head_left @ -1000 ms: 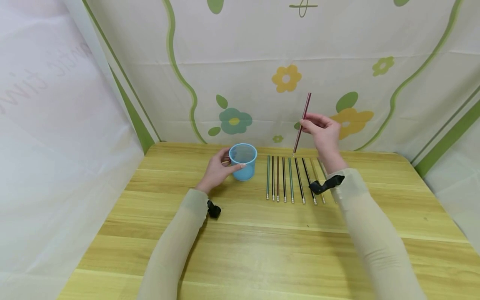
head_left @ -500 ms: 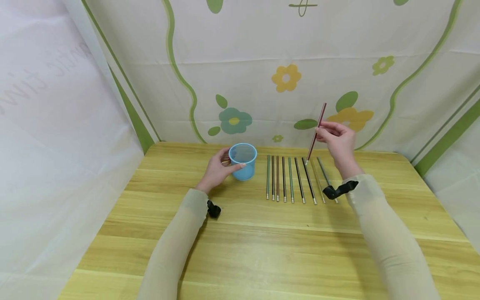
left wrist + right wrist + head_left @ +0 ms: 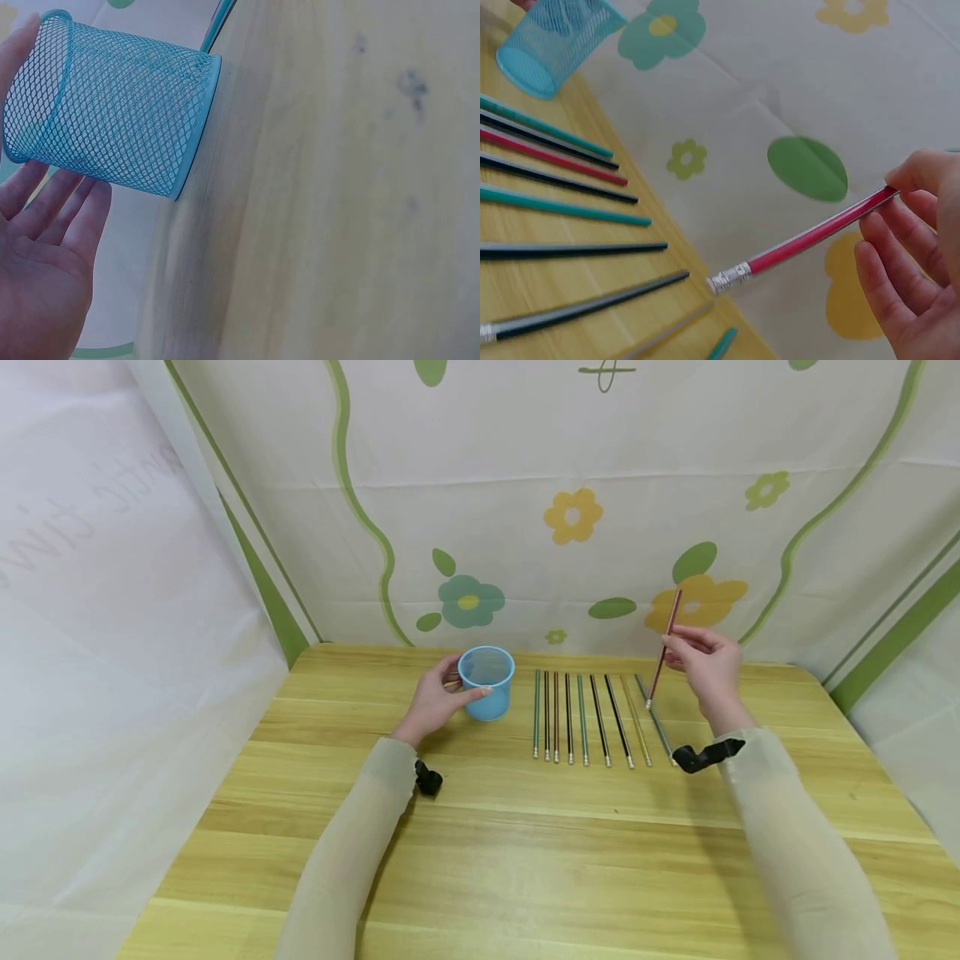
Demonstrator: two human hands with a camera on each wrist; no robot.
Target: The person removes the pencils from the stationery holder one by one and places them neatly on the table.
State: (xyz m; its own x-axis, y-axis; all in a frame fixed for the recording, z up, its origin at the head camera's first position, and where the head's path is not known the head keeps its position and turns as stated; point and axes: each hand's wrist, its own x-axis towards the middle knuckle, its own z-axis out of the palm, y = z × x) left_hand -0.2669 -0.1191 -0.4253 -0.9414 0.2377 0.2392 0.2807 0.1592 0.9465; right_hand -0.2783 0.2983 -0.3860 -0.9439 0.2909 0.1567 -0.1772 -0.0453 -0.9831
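A blue mesh pencil cup (image 3: 487, 693) stands upright on the table. My left hand (image 3: 438, 700) grips it from the side, thumb at the front near the rim and fingers behind; in the left wrist view the fingertips touch the mesh (image 3: 124, 109). Between thumb and fingers my right hand (image 3: 705, 664) pinches a red pencil (image 3: 665, 647), steeply tilted with its eraser end down. That end overlaps a teal pencil (image 3: 658, 727) in the head view. Left of it, several pencils (image 3: 587, 718) in black, red, teal and yellow lie in a row, eraser ends toward me.
The wooden table (image 3: 495, 860) runs back to a white curtain (image 3: 480, 543) printed with flowers and leaves. Another white cloth (image 3: 112, 652) hangs along the left side. A black wrist camera (image 3: 708, 755) sits over the right sleeve.
My right hand has moved right and lower with the red pencil, from above the middle of the row to its right end. The left hand and cup have stayed still.
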